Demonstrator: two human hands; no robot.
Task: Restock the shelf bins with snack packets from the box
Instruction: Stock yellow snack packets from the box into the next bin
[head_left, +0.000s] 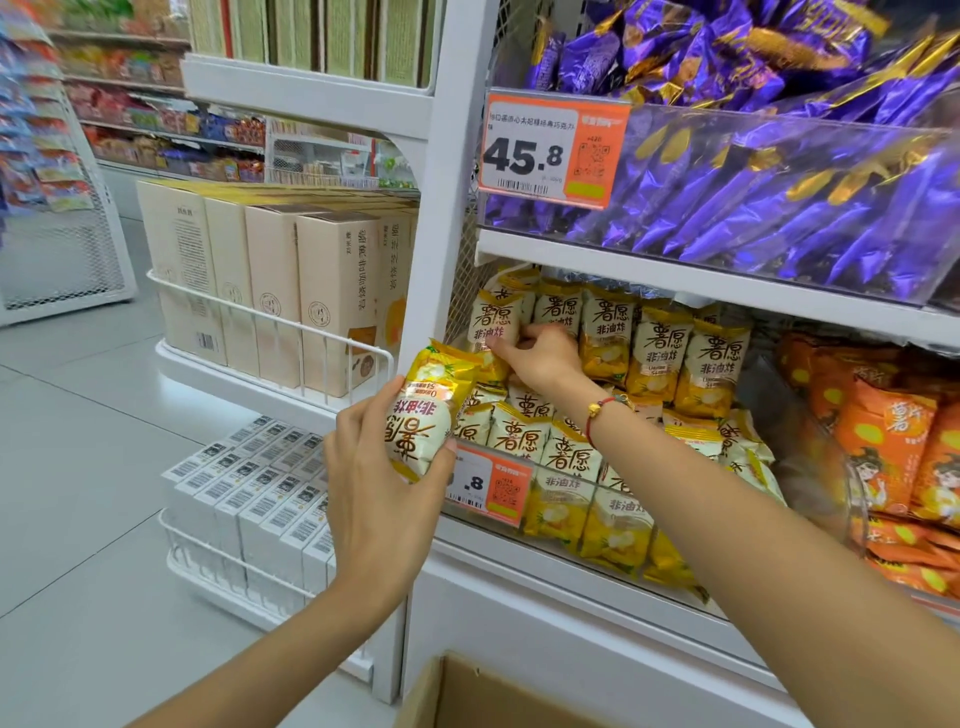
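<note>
The left hand (382, 486) gripped 1 upside-down yellow snack packet (428, 415) just outside the clear shelf bin (550, 540) of matching packets, while the right hand (540, 358) reached inside, fingers pinching an upright packet (496, 319), above the cardboard box (467, 696).

Orange price tag (553, 149), printed 45.8, clipped to the front of the upper shelf. Second orange price tag (488, 486), partly hidden, on the lower shelf front. Tall beige cartons (270, 291), upright in a row behind a white wire rail (270, 319) on the end rack. White barcoded boxes (254, 483), packed in rows on the tier below. Pale grey tiled floor (78, 493). Distant aisle shelving (150, 104), stocked, blurred.
</note>
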